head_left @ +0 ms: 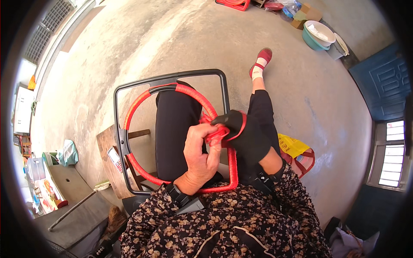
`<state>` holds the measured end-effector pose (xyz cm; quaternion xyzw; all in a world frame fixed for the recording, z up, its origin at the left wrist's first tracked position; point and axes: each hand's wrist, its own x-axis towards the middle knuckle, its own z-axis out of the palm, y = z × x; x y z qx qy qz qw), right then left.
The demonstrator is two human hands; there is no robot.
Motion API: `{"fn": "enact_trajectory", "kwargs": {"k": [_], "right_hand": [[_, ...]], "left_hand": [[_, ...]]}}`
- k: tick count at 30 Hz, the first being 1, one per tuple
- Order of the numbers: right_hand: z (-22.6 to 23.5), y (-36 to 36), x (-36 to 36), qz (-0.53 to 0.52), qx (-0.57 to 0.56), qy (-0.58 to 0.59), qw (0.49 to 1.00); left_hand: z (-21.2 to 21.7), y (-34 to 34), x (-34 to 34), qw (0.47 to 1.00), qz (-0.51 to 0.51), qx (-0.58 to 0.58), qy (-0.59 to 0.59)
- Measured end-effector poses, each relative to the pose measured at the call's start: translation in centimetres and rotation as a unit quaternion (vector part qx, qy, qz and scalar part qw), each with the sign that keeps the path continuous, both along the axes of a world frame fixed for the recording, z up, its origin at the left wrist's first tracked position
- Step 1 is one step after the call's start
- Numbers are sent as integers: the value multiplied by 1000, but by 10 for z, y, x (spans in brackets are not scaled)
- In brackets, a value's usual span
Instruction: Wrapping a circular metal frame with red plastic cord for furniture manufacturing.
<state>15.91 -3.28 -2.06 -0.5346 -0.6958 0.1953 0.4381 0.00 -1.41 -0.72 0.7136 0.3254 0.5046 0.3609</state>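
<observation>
Your bare left hand [200, 150] pinched the red cord [215, 133] against the red-wrapped frame [142, 101] on your lap; your black-gloved right hand [247, 135] gripped the same spot. A black frame [172, 77] lay behind.

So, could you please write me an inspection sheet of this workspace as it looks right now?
Surface: bare grey concrete floor; the work rests on the person's lap.
Job's things: black rounded-square frame, with a red-wrapped frame lying on it; red cord bunched between the hands.
Clutter: low wooden stool at left, yellow bag at right, teal basin and cardboard box at the far edge.
Grippers: bare left hand pinches the red cord; black-gloved right hand grips the red-wrapped frame.
Cables: nothing seen.
Surroundings: blue door and window at right; floral sleeves at the lower edge.
</observation>
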Motion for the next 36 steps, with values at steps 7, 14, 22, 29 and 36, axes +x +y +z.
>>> {"fn": "enact_trajectory", "kwargs": {"k": [7,14,22,29,36], "right_hand": [[7,-39,75,-236,-201,-216,926],[-25,-85,142,-382,-191,35,903],[-18,-77,98,-398,-42,-74,914],[-13,-33,31,-60,-364,268,890],[-20,-51,34,-158,-306,465,815]], "left_hand": [[-11,7,-4,952,-33,-302,-39],[-24,10,1,856,-119,-467,-187],[-24,11,5,837,-130,-497,-190],[-20,11,0,836,-138,-495,-195],[-18,9,-2,811,-193,-515,-200]]}}
